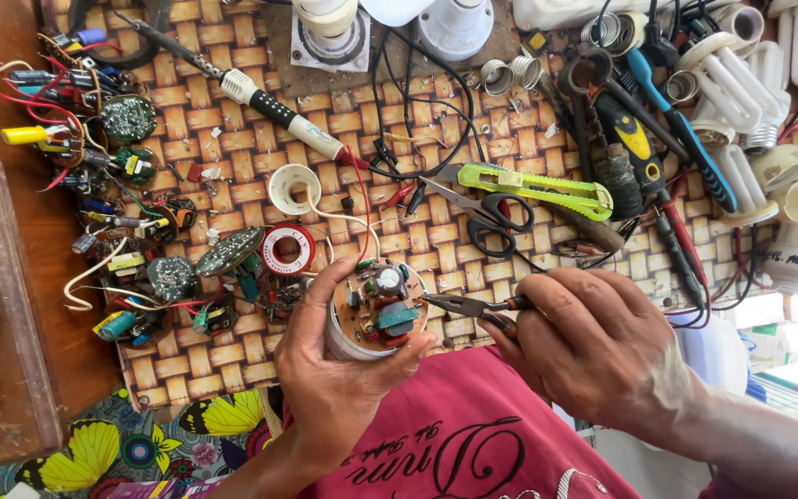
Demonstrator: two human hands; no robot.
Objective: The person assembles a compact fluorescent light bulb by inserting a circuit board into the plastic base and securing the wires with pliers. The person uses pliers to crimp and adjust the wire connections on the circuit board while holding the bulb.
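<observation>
My left hand (330, 379) grips a white lamp base (348, 342) with a round circuit board (382, 303) on top, carrying a green block, a red part and a small capacitor. A white wire runs from it up toward a white ring (290, 188). My right hand (593, 346) holds needle-nose pliers (464, 305), whose jaws point left and touch the board's right edge. Both hands hover over a woven mat (233, 111), above my red shirt.
A soldering iron (274, 106), scissors (487, 214), a green utility knife (538, 188), a solder spool (287, 249) and screwdrivers (662, 139) lie on the mat. Several loose circuit boards (177, 268) sit at the left. Spiral lamp tubes (741, 92) crowd the right.
</observation>
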